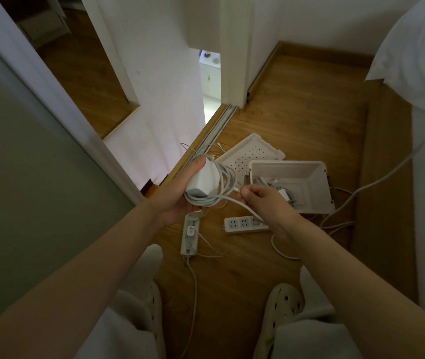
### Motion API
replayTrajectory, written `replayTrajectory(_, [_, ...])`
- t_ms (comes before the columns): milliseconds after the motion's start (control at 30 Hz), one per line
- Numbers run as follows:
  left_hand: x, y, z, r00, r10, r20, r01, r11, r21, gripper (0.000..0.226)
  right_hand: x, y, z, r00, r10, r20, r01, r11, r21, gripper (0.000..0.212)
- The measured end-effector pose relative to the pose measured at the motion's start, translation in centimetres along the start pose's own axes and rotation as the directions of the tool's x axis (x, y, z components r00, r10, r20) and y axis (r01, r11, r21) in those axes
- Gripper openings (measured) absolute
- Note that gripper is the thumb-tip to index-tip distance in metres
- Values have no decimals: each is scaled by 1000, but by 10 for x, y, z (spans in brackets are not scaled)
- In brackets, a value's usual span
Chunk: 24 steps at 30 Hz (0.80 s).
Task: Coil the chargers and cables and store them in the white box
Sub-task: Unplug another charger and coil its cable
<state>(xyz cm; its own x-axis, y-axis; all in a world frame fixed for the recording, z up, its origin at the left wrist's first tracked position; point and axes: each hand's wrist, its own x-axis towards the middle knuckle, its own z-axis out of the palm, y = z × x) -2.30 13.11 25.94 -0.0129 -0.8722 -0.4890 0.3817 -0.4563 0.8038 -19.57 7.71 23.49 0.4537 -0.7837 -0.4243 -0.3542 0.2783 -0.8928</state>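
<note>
My left hand [177,200] is gripping the charger [202,181], my right hand [266,200] is pinching its cable [234,202]; the white box [307,174] is lying far-right, nearer my right hand

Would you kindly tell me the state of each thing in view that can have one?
left hand, holds the charger and its loops.
charger, lifted, cable looped around it.
cable, mostly coiled, tail loose.
right hand, pinches the cable's tail.
white box, open, on the floor, small charger inside.
lid, off, lying behind the box.
power strip near the box, visible sockets empty.
other power strip, one plug in it.
</note>
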Motion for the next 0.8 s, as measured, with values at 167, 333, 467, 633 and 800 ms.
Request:
replayTrajectory(167, [3,-3,-2,999,-42,-7,42,999,22,49,-3,0,4,992,55,115,-70,989,133,27])
replayTrajectory(333, [3,-1,-4,998,-53,-34,50,995,-92,41,-4,0,6,978,86,190,-143,940,311,31])
replayTrajectory(467, [1,2,-5,999,-28,-31,21,975,-220,41,-3,-3,4,978,41,202,-114,924,365,29])
replayTrajectory(633, [2,1,-9,998,-51,-27,41,960,-276,53,0,-1,5,973,28,230,-124,903,412,28])
replayTrajectory(800, [3,-2,-6,995,-93,22,95,991,-94,57,-2,0,10,968,59,243,-146,923,357,26])
